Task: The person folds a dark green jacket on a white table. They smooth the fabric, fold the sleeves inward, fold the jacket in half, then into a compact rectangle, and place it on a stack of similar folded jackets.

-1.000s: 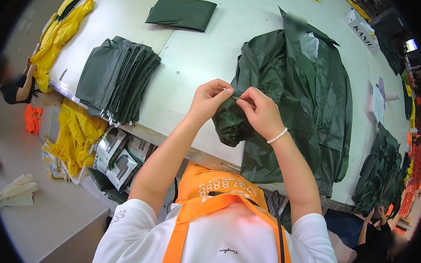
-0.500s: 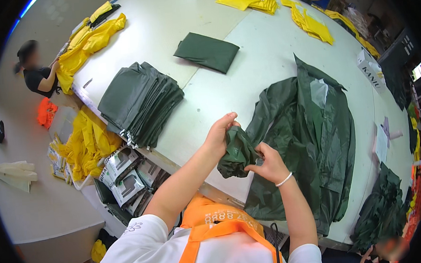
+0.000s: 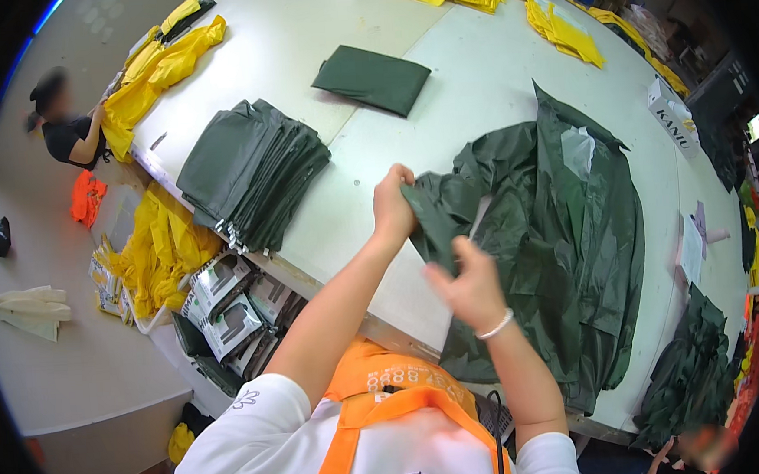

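- L hand (image 3: 393,206): fingers clamped on sleeve end (image 3: 427,208) of dk green garment (image 3: 563,252).
- R hand (image 3: 471,290): blurred, thumb & index apart, just beside sleeve on near side; can't tell if touching. White bracelet (image 3: 495,325) on wrist.
- Garment: spread, wrinkled, on white tabletop (image 3: 349,165), mostly R of both hands; pale patch (image 3: 577,153) nr its far end.
- Stack of folded dk green pcs (image 3: 254,171): L of L hand, nr tabletop edge.
- Single folded dk green pc (image 3: 372,79): farther back, flat, well apart from garment.
- White box (image 3: 672,119): far R, on tabletop.
- Dk green bunch (image 3: 687,366): R, nr edge.
- Yellow heap (image 3: 163,250) & packs (image 3: 227,307): lower L, beyond tabletop edge.
- Co-worker (image 3: 69,134): far L, hands at yellow garment (image 3: 156,68).
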The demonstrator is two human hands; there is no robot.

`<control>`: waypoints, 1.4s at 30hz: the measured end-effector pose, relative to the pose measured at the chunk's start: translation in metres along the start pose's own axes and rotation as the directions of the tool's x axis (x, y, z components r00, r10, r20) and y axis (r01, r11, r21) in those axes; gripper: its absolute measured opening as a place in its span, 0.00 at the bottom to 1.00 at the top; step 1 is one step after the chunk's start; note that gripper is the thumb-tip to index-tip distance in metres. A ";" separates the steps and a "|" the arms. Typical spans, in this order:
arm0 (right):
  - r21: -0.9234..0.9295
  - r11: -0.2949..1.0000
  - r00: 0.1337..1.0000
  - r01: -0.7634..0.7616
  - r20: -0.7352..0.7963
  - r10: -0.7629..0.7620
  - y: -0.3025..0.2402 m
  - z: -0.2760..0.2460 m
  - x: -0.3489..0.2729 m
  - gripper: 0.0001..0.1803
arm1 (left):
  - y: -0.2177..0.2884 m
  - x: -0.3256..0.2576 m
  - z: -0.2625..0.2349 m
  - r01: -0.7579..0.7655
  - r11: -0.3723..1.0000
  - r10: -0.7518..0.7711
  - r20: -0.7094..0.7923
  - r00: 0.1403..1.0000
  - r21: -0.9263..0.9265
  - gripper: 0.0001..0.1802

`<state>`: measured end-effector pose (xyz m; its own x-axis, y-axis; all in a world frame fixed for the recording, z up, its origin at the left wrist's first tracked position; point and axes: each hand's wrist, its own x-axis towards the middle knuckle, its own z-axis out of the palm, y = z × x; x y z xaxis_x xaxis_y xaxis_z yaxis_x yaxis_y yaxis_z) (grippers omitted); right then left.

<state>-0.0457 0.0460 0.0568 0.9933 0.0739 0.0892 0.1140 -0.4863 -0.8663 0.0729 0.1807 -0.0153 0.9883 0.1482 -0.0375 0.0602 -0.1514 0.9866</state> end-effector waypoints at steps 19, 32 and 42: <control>0.294 0.955 0.987 -0.027 -0.143 0.072 0.017 -0.060 -0.025 0.14 | 0.066 -0.072 -0.031 -0.467 0.883 0.448 0.216 0.867 0.042 0.08; 0.215 0.977 0.831 0.002 -0.544 0.118 0.020 -0.045 -0.077 0.13 | 0.072 -0.094 -0.029 -0.782 0.602 0.774 0.123 0.621 0.164 0.17; 0.229 0.954 0.967 -0.193 -0.123 0.225 -0.008 -0.061 -0.088 0.11 | 0.069 -0.104 -0.018 -0.895 0.442 0.832 0.347 0.432 0.056 0.19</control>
<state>-0.1324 -0.0094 0.0857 0.9882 -0.1453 -0.0479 -0.0874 -0.2787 -0.9564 -0.0279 0.1726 0.0595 0.5262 -0.4011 0.7498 -0.8504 -0.2542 0.4607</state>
